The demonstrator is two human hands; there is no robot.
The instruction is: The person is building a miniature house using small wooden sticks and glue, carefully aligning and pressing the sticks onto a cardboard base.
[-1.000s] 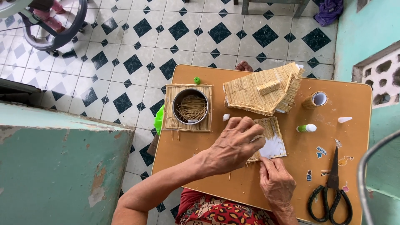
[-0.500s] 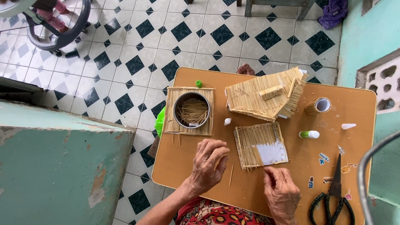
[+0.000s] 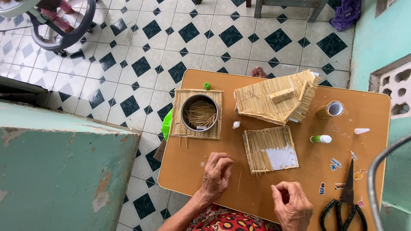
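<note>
Left grip [image 3: 216,173] is curling loosely, fingertips down on the table [image 3: 184,179], pinching at a loose stick [image 3: 239,180] lying just beside it; can't tell if I'm actually holding it yet. Right grip [image 3: 292,204] is half-closed near the table's front edge, empty as far as I can see.

Square stick panel [image 3: 270,149] is sitting flat between and just beyond both hands, its white backing bare at the lower right corner. To do this well, I'd judge: I'm taking one stick only, keeping it parallel to the laid rows, and butting it tight against the last row.

Tin of sticks [image 3: 200,113] is standing on a stick mat [image 3: 176,124] to the left, beyond my left hand. Glue tube [image 3: 320,139] is lying right of the panel. Stick roof [image 3: 274,98] is further back. Scissors [image 3: 346,201] are at my far right, well clear.
</note>
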